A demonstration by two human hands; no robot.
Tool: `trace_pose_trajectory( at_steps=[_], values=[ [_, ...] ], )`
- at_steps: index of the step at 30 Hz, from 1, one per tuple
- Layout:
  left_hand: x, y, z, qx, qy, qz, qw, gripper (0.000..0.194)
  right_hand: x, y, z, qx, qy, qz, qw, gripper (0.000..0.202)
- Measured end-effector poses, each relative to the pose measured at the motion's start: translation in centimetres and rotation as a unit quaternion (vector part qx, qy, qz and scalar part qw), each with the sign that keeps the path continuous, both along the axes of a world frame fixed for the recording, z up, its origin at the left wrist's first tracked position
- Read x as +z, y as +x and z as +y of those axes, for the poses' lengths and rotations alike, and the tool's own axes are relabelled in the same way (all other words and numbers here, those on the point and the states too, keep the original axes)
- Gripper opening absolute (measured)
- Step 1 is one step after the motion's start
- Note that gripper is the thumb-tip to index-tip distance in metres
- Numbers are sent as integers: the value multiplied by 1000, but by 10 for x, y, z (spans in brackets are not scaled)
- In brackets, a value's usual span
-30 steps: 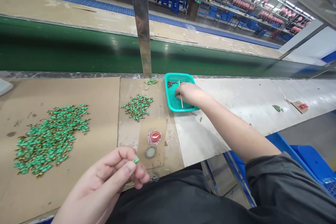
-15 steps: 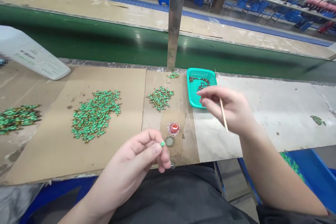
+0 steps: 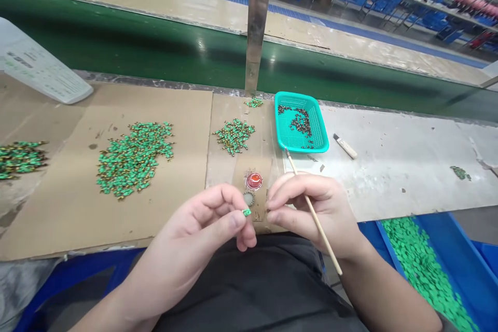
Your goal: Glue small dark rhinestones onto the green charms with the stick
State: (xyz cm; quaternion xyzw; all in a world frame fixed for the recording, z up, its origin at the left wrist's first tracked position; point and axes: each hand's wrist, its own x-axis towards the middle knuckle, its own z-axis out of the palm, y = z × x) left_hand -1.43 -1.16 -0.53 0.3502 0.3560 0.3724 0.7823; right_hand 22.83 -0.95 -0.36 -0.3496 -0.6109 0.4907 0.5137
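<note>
My left hand (image 3: 210, 223) pinches a small green piece (image 3: 246, 212) between thumb and forefinger. Close by on the right, my right hand (image 3: 311, 207) has thumb and forefinger nearly together around a tiny dark bit (image 3: 267, 210), too small to name. A thin wooden stick (image 3: 319, 231) with a dark, brush-like tip is tucked through the fingers of that hand. Just beyond the hands lie a round container of red paste (image 3: 254, 181) and a small grey disc with a dark rim (image 3: 248, 198).
Green-and-brown pieces form a large pile (image 3: 134, 158) and a smaller pile (image 3: 234, 136) on cardboard. A turquoise basket (image 3: 322, 132) holds small dark pieces. Right of it lies a pale-handled tool (image 3: 345, 146). A blue bin (image 3: 447, 249) with green pieces is low right; a metal post (image 3: 257, 26) stands ahead.
My right hand has come from over the turquoise basket, down and left, beside my left hand, bringing the stick along. My left hand still pinches the green piece. The view has tipped slightly downward.
</note>
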Motion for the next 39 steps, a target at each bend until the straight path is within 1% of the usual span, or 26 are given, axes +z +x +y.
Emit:
trace_pose_trajectory(
  at_steps=[3,5,9,13,17,21,24,28,31,39],
  values=[
    [-3,0,-2,8,7,2,1000,32,-1,-2,-2,-4,-14,-1,1000,19],
    [-6,-1,-4,12,7,10,1000,31,-2,-3,-3,-11,-35,12,999,17],
    [-10,-1,-6,14,4,5,1000,26,-1,-5,-6,-10,-59,39,997,19],
    [-9,0,-6,16,5,2,1000,26,2,-5,-9,-1,-67,20,998,19],
    [-8,0,-7,13,-2,12,1000,27,2,-4,-11,-12,-60,10,998,8],
    [-8,1,-9,17,0,10,1000,25,-2,-5,-11,-17,-69,21,997,16],
    [-4,5,-9,21,4,20,1000,24,-4,-6,-13,-31,-25,3,999,17],
    [9,11,-4,4,7,50,999,27,-5,-6,-14,-44,46,-44,997,14],
    [15,13,-2,5,8,55,998,28,-3,-6,-14,-42,70,-67,994,14],
    [14,14,-4,7,16,66,998,21,-1,-4,-15,-38,95,-101,990,13]
  ],
)
